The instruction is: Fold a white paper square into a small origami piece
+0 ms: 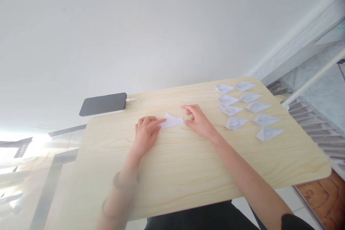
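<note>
A small folded piece of white paper (172,121) lies on the light wooden table, with a raised point on its upper side. My left hand (145,133) holds the paper's left end, the index finger stretched over it and the thumb close by at its lower edge. At the right end is my right hand (198,121), its thumb tip by the paper's edge. The right index finger reaches out above, apart from the thumb, and nothing shows between them.
Several folded white paper pieces (234,123) lie in two uneven columns on the right of the table (188,179). A dark-screened phone (104,104) with a white cable (133,100) rests at the back left edge. A pale wall (161,36) rises behind the table.
</note>
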### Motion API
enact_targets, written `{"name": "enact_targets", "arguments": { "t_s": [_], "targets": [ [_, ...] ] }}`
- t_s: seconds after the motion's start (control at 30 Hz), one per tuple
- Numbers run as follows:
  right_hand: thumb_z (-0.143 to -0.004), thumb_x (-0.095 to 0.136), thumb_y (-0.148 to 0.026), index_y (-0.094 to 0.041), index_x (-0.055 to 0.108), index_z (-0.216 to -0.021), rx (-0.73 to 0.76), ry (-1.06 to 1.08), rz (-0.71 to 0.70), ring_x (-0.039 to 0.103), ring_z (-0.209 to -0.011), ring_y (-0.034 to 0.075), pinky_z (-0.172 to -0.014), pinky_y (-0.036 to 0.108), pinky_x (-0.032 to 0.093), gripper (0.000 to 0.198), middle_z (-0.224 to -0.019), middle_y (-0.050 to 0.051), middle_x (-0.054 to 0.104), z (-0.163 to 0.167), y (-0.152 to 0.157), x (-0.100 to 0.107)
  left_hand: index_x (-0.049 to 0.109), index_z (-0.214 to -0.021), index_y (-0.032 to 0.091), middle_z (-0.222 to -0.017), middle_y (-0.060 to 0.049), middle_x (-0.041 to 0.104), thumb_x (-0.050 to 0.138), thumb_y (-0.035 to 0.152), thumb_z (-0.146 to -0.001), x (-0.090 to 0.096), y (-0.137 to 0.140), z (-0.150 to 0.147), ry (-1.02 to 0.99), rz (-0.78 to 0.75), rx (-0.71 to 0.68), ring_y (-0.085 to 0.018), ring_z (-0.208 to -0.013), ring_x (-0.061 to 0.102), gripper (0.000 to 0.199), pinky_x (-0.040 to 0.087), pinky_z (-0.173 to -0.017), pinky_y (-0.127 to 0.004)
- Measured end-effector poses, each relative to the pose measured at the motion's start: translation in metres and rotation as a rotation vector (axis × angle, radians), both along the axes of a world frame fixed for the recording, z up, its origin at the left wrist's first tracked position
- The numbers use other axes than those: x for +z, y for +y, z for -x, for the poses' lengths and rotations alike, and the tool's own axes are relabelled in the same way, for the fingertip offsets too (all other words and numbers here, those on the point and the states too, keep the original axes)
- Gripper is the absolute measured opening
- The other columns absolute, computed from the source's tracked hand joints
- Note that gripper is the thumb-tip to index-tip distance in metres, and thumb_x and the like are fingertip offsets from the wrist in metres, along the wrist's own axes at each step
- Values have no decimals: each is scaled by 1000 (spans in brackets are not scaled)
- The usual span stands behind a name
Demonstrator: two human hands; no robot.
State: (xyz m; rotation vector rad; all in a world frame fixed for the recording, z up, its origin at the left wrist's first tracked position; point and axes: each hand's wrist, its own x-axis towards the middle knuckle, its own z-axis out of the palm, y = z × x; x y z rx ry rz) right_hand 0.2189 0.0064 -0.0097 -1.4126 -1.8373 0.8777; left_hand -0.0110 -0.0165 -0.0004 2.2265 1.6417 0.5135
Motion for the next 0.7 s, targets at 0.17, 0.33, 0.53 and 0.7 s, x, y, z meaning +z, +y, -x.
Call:
{"name": "enact_targets", "arguments": {
  "t_s": [0.17, 0.33, 0.53, 0.7],
  "targets": [
    [-76, 45, -6, -25, 53, -114, 96, -101, -170, 47, -103, 18, -90, 37, 41, 43, -106, 5, 52, 3, -8, 2, 60, -107, 33, -120, 0, 55, 42, 24, -88, 3, -4, -2, 13, -83, -122, -23, -112, 40, 27, 33, -87, -42],
    [-80, 49, -15, -25, 60, -107, 106, -231, -289, 47, -101, 20, -92, 39, 39, 30, -111, 5, 53, 11, -16, 1, 60, -106, 28, -116, -4, 58, 53, 33, -83, 2, -2, -5, -2, -141, -140, -24, -110, 45, 25, 37, -88, -42],
    [-80, 55, -23, -26, 61, -105, 95, -259, -321, 49, -101, 20, -91, 41, 40, 26, -120, 5, 49, 13, -17, 1, 60, -103, 23, -103, -5, 65, 48, 26, -86, -6, 1, -4, -60, -262, -173, -20, -99, 55, 21, 43, -85, -37],
    [-83, 52, -22, -27, 64, -96, 49, -236, -414, 46, -109, 19, -92, 38, 38, 18, -116, 4, 54, 16, -17, 4, 60, -99, 21, -100, -5, 66, 49, 19, -85, -3, -2, -5, -122, -344, -190, -18, -97, 58, 18, 45, -86, -35]
  ]
}}
